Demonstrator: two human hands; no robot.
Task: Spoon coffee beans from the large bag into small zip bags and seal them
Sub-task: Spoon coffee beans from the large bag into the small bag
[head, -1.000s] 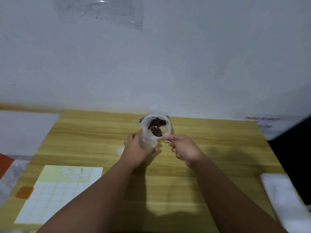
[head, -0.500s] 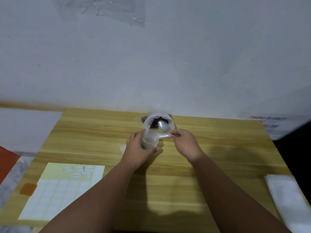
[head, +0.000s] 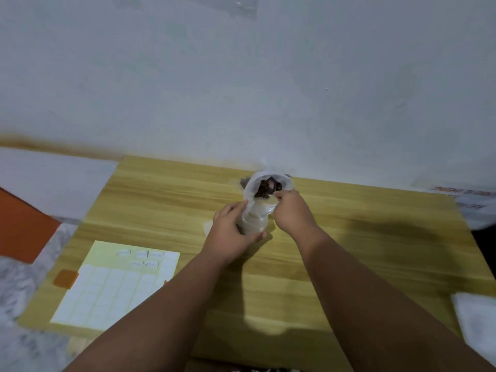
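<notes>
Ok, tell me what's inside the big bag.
Dark coffee beans show in the open mouth of the large bag. The right hand covers the near rim, so any spoon there is hidden.

- Setting: a plain room in use as a small hand-packing station, domestic or small-trade; which of the two cannot be told
- Wood-grain table [head: 362,237] pushed against a bare white wall [head: 241,89]; a brownish stain runs along the wall's foot
- Sheet of peel-off labels [head: 112,285] on the table's near left; several labels in the top rows are lifted
- Open plastic bag [head: 251,187] of coffee beans [head: 264,190] at the table's far edge
- Clear plastic film [head: 241,8] on the wall; mottled grey stone-pattern floor [head: 16,277]
</notes>
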